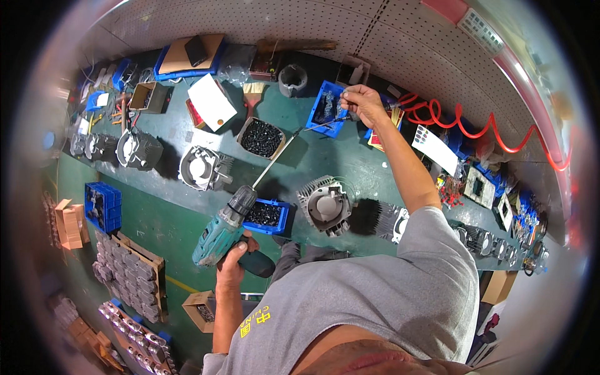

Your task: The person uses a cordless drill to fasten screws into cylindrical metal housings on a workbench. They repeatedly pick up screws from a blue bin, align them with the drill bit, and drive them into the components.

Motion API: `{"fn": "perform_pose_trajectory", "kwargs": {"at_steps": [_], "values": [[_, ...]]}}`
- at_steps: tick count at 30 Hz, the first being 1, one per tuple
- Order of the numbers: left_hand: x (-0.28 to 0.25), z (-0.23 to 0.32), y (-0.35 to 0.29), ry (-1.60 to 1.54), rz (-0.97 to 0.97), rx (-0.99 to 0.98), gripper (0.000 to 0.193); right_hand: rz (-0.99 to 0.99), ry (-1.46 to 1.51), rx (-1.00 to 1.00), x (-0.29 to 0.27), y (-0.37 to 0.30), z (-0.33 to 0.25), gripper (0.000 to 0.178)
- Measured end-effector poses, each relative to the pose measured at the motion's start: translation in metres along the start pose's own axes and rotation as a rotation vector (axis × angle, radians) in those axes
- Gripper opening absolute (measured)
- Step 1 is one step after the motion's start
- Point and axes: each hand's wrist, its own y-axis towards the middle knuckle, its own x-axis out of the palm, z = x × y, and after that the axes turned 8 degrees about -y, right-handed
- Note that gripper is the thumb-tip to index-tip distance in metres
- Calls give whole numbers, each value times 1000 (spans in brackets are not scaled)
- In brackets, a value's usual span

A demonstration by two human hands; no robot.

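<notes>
Near the bench (369, 172), teal-black drill (215, 239) firm in left fingers (237, 251), right fingers (352, 98) pinched

We see a green tabletop (375, 172) carrying finned metal housings, one (325, 206) near the middle and another (203, 167) to its left. Between them, further back, sits a brown tray (250, 151) of black pieces, with a brush (253, 94) behind it. A blue bin (322, 130) stands beyond. The distorted far-right clutter (528, 215) we can't fairly sort.
</notes>
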Motion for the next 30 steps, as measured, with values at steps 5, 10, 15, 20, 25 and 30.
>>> {"fn": "perform_pose_trajectory", "kwargs": {"at_steps": [5, 10, 15, 20, 25, 30], "values": [[0, -6, -5, -43, -37, -1, 39, 2, 3, -29, -2, -9, -1, 13], [6, -8, -10, -40, -50, 36, 38, -22, -6, -54, 4, -21, -9, 13], [10, -8, -19, -37, -44, 56, 39, -20, -9, -56, 12, -30, -17, 10], [4, -7, -26, -16, -64, 73, 38, -7, 2, -61, 17, -33, -19, 6], [-8, -5, -33, -17, -87, 82, 37, 12, -3, -74, 34, -35, -18, 5], [-25, 6, -43, 31, -149, 148, 35, 103, -104, -156, 43, -44, -18, 9]]}}
